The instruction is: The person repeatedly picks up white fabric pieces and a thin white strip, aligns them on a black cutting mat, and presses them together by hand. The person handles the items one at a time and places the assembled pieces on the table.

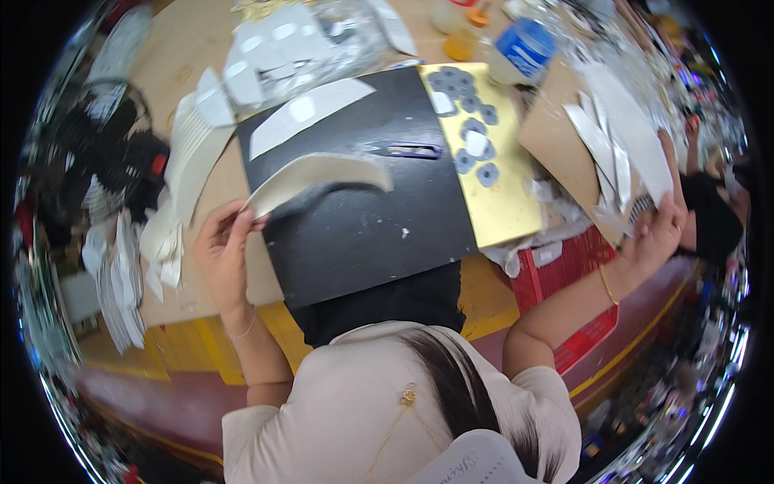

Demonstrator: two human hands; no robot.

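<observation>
My left hand (227,248) pinches one end of a cream curved piece (318,173), which looks like a soft sheet cut in an arc. The piece is held over a black cutting mat (363,238) and casts a shadow there. Farther back on the mat lies a flat white curved piece (310,113) with a small white patch on it. A purple-handled utility knife (415,151) rests near the mat's right side. Out to the right, my right hand (655,230) has its fingers closed at the lower end of a white curved panel (625,121), beside several narrow white strips (601,153).
Grey round discs (474,129) lie on a gold board (504,194) right of the mat. Behind stand a blue-labelled jar (524,50) and an orange-capped bottle (463,40). Stacked cream pieces (197,145) and a black fan (101,141) are left; a red crate (564,274) stands below right.
</observation>
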